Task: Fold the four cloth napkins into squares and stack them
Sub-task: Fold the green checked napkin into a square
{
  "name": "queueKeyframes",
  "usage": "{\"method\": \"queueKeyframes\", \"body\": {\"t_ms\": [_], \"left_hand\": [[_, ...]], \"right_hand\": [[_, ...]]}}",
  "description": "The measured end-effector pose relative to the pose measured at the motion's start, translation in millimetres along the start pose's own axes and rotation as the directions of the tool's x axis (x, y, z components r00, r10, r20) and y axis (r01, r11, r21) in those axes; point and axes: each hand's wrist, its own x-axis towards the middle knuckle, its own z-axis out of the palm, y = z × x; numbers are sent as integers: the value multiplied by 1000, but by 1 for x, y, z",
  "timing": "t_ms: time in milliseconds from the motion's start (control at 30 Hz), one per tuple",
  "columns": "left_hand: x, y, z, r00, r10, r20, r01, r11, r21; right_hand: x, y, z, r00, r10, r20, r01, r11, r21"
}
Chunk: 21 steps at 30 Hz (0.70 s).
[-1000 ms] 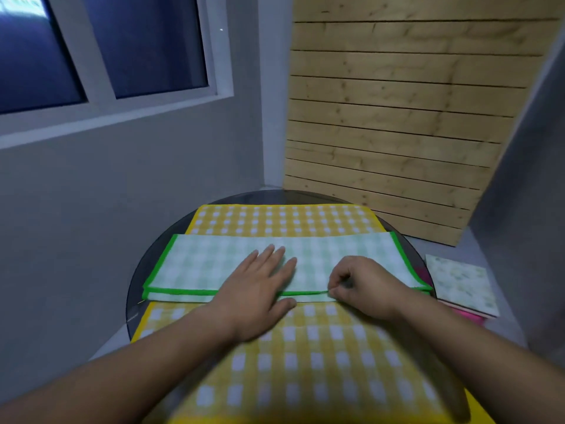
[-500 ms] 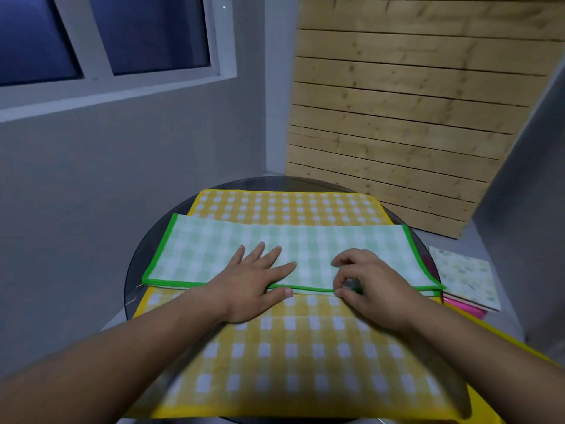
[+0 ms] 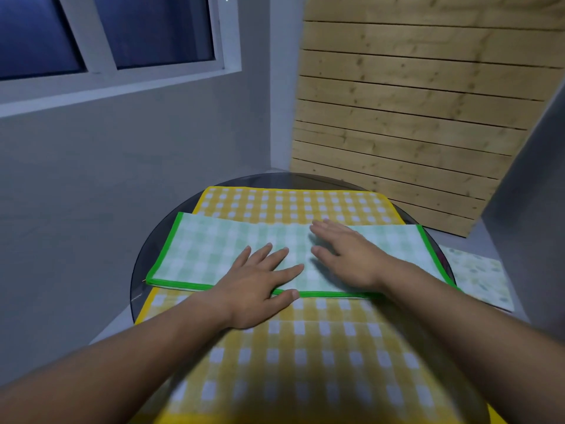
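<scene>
A green-checked napkin [image 3: 214,252] with a bright green border lies folded into a long strip across a spread yellow-checked napkin [image 3: 305,341] on the round glass table [image 3: 143,255]. My left hand [image 3: 260,286] rests flat on the strip's near edge, fingers apart, thumb on the green hem. On the strip's middle my right hand [image 3: 345,255] lies flat and open, palm down, a little blurred. A folded pale floral napkin [image 3: 477,276] sits to the right of the table, with a sliver of pink just visible beside it.
A grey wall with a window stands to the left, close to the table's edge. A slatted wooden panel [image 3: 412,111] leans in the corner behind the table. A grey surface rises at the far right.
My right hand let go of the near hem it was pinching, opened flat and slid forward onto the strip. The left hand stayed pressed on the near edge.
</scene>
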Motion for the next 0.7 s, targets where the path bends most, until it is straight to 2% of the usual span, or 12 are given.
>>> {"method": "queueKeyframes", "body": {"t_ms": [100, 200, 433, 567, 700], "left_hand": [[0, 0, -1, 1000, -4, -4, 4, 1000, 5], [0, 0, 1, 1000, -5, -21, 5, 1000, -2], [0, 6, -3, 997, -31, -68, 31, 1000, -1], [28, 5, -21, 964, -150, -219, 128, 985, -113], [64, 8, -23, 982, -145, -124, 124, 979, -164]], "right_hand": [[25, -7, 17, 994, 14, 109, -3, 995, -98], [31, -5, 32, 988, 26, 155, -3, 989, -150], [29, 1, 42, 995, -1, 101, 17, 988, -154], [30, 3, 45, 998, -13, 69, 23, 988, -152], [29, 4, 47, 999, -21, 46, 26, 992, -121]]}}
